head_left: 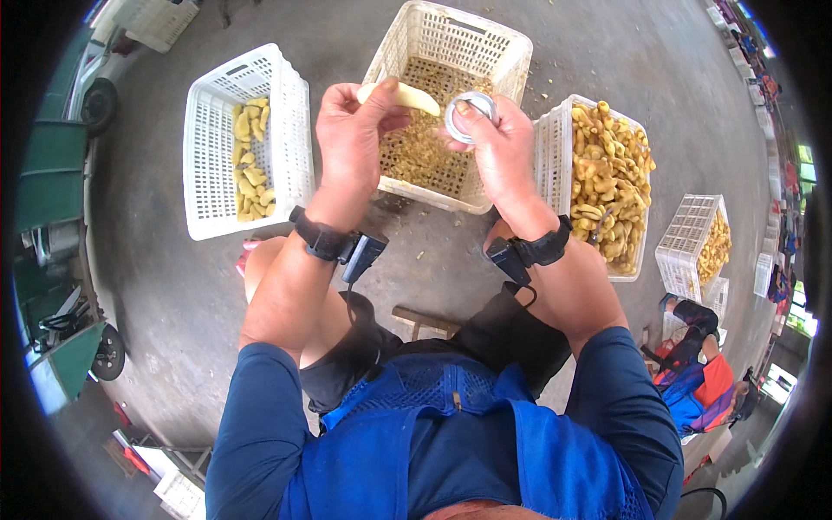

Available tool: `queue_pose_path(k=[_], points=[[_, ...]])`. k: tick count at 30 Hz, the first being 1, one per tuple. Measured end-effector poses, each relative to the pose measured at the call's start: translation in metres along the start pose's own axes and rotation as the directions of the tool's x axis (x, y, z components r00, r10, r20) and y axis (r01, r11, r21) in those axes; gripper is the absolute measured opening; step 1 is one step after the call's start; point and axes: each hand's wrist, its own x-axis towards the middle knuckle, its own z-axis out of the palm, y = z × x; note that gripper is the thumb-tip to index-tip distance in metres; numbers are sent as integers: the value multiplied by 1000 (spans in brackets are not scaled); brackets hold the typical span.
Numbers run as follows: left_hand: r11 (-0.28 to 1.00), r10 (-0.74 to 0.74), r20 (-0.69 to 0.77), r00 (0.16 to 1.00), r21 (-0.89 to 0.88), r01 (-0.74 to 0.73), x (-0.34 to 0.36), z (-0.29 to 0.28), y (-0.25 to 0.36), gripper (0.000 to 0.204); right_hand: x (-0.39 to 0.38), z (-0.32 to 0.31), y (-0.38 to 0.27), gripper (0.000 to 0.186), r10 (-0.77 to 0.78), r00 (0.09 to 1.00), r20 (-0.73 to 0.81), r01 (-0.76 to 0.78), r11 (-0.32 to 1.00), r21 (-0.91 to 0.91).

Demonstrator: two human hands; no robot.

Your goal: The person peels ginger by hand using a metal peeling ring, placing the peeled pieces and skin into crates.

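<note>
Between the thumb and fingers of my left hand (355, 130) is a peeled piece of ginger (403, 97), pale yellow and slightly curved. Its free end points at my right hand (504, 143), which is closed on a round silver metal ring (472, 116). The ring is close to the ginger's tip; I cannot tell whether they touch. Both hands are over a white plastic crate (433, 192) with brown-yellow peel scraps (425, 160) scattered over its bottom.
To the left, a white crate (204, 165) holds peeled ginger pieces (251, 182). At the right, another crate (555, 156) is heaped with unpeeled ginger (607, 173). Farther right are one more ginger crate (685, 238) and a seated person (702, 381). A green vehicle (52, 173) stands far left.
</note>
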Motion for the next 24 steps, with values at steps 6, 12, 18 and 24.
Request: queue_pose_path(k=[6,12,18,24], points=[[998,-2,-30,1000,-70,0,2,-10,4,27,0,2,-4,19,39,999,-16,-38,998,45],[997,4,28,1000,-83,-2,1,-11,4,24,4,6,4,20,-54,998,32,53,998,37],[991,31,144,989,-132,-12,-1,-16,9,22,2,11,-2,20,-26,993,115,15,995,97],[994,42,219,975,-107,-19,-1,-10,20,33,2,10,-10,22,32,990,138,-49,991,123]])
